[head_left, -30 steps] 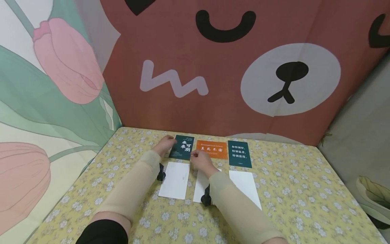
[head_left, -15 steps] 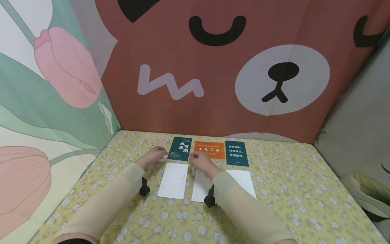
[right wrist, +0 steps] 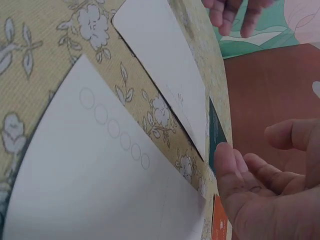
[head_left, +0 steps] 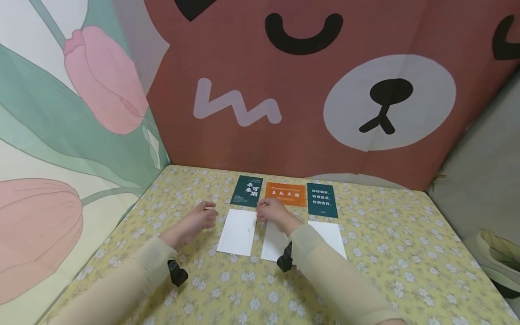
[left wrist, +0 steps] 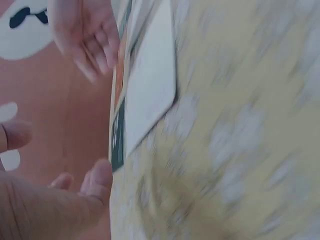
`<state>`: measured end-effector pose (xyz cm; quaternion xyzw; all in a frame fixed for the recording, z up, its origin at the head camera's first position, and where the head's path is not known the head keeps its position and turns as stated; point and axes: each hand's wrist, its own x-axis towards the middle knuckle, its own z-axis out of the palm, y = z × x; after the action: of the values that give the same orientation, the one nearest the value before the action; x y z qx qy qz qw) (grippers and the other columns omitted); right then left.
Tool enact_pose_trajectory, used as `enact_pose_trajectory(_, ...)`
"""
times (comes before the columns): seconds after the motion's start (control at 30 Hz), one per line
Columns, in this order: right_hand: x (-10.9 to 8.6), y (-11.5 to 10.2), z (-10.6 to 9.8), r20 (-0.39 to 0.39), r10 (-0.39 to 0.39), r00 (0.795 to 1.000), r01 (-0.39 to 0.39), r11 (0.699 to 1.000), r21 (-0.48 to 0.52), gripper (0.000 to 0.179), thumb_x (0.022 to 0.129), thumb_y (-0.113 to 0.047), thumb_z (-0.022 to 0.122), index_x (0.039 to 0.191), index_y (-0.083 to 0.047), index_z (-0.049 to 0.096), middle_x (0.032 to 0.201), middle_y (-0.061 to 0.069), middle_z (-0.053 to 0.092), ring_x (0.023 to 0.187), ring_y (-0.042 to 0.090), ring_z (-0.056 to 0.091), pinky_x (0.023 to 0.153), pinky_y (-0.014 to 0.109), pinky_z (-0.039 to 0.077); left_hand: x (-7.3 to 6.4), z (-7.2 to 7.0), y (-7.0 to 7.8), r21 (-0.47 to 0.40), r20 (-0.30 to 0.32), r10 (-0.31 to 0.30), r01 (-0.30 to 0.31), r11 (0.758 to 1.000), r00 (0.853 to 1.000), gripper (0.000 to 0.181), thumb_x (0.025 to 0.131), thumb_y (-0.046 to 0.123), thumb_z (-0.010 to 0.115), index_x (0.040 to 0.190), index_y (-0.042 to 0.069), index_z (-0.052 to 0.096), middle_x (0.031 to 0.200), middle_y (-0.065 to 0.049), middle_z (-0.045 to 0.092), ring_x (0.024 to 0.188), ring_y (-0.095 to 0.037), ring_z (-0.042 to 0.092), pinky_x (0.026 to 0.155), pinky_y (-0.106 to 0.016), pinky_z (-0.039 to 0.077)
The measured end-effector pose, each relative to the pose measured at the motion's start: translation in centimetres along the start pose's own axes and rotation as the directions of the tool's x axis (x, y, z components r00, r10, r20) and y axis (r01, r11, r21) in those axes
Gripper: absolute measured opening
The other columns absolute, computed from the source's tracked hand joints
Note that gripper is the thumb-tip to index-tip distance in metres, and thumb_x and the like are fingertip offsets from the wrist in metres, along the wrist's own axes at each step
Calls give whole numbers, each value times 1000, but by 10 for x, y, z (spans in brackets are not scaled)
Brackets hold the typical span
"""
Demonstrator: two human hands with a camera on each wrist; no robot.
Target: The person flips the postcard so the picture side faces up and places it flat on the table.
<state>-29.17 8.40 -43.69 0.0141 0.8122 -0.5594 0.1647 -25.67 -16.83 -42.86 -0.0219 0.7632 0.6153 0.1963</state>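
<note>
Left hand [head_left: 194, 223] is hovering, fingers loosely bent, thumb apart; right hand [head_left: 277, 213] is hovering likewise — white card [head_left: 237, 232] lying between them, orange card [head_left: 289, 192] just beyond the right, forearms slanting inward.

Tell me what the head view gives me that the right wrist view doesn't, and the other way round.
Only the head view: the right green card, the right white card, partly behind the right sleeve, and the bear's nose on the backdrop.

Only the right wrist view: a row of small circles on the middle white card.

Both: that middle card, the left white card, left green card, orange card, left grip and right grip.
</note>
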Motion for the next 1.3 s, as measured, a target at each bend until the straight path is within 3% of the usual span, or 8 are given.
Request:
enact_pose_trajectory(0.23,-4,-2,4,23,79,997,-81,993,90,46,106,-11,56,145,10,47,133,23,58,112,31,63,98,40,54,-29,18,-10,-73,15,-13,14,997,1000,60,107,15,46,158,-5,20,153,-34,29,140,-53,34,116,-59,29)
enact_pose_trajectory(0.43,-3,-1,9,34,121,992,-125,982,144,44,103,-6,58,143,10,48,135,24,57,117,33,61,99,39,53,-37,28,-12,-72,27,-32,33,997,999,65,105,15,47,157,-8,18,158,-37,22,145,-55,25,120,-59,23)
enact_pose_trajectory(0.77,-1,0,16,13,176,984,-173,951,257,45,103,-1,57,145,10,45,147,24,47,124,33,53,97,38,53,-38,36,-20,-75,18,-81,83,994,997,71,103,20,50,159,-6,16,162,-35,19,146,-56,23,118,-69,10)
enact_pose_trajectory(1.1,-2,-3,16,46,189,981,-192,898,397,44,104,-2,57,145,9,45,151,25,42,135,38,45,101,45,52,-35,36,-16,-42,51,-58,60,997,997,69,104,19,50,158,-9,17,161,-35,19,146,-56,24,120,-63,16)
enact_pose_trajectory(1.3,0,1,18,46,156,987,-162,919,360,54,102,3,57,152,9,38,147,26,46,118,30,54,96,40,55,-34,33,-18,-69,62,-54,58,996,997,67,106,17,47,159,-9,14,160,-36,21,147,-52,26,120,-60,20)
